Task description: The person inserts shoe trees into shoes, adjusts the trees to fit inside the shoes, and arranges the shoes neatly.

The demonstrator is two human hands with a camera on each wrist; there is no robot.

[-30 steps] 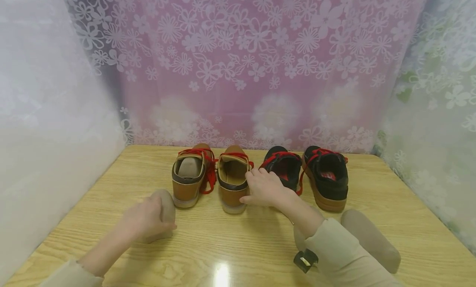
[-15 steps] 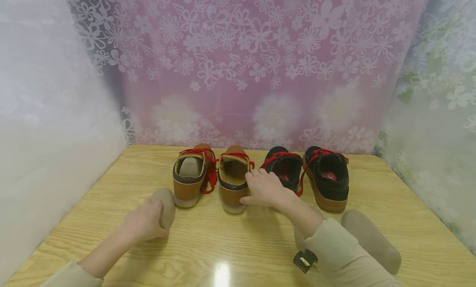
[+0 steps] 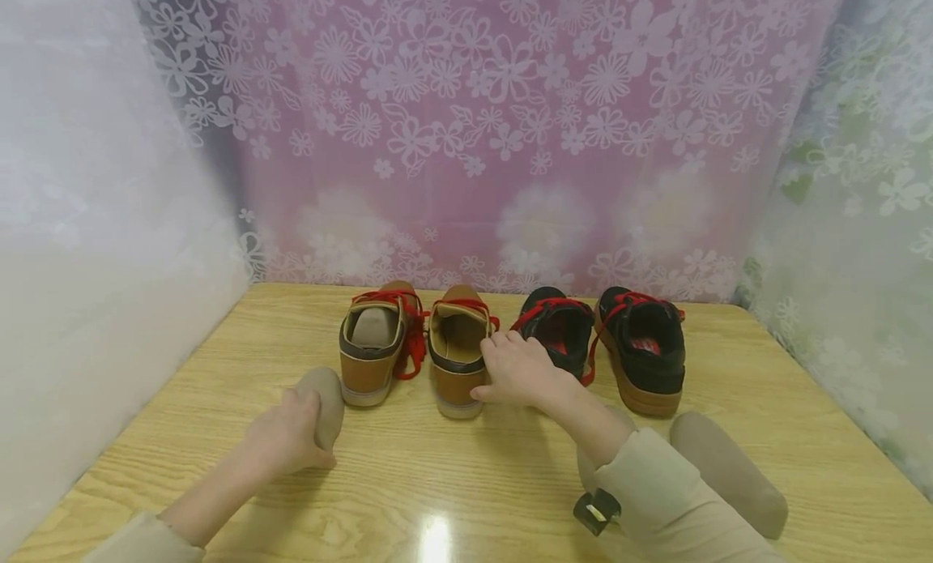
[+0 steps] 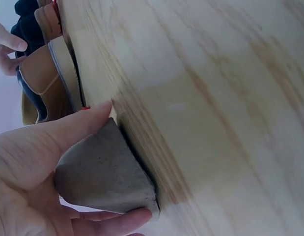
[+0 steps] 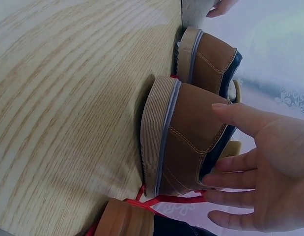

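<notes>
My left hand [image 3: 280, 437] grips a smooth grey-beige shoe filler [image 3: 325, 393] standing on the table at the left. In the left wrist view, the thumb lies on one side of this filler [image 4: 107, 169] and the fingers on the other. My right hand [image 3: 519, 370] is at the right side of the second brown shoe [image 3: 455, 389], fingertips close by its collar. The right wrist view has those fingers [image 5: 235, 179] loosely straight, the thumb near the heel. Left of it stands another brown shoe [image 3: 364, 378] with a grey filler [image 3: 372, 329] inside.
Two black shoes [image 3: 659, 377] with red laces stand at the back right. One more grey filler [image 3: 729, 475] lies at the front right, another [image 3: 586, 471] partly hidden under my right forearm. The wooden table [image 3: 408, 482] ends at a flowered pink curtain [image 3: 452, 190].
Over the last second my left hand has shifted slightly along the filler, its thumb drawing back a little to the left, and then settled. The right hand has stayed in place.
</notes>
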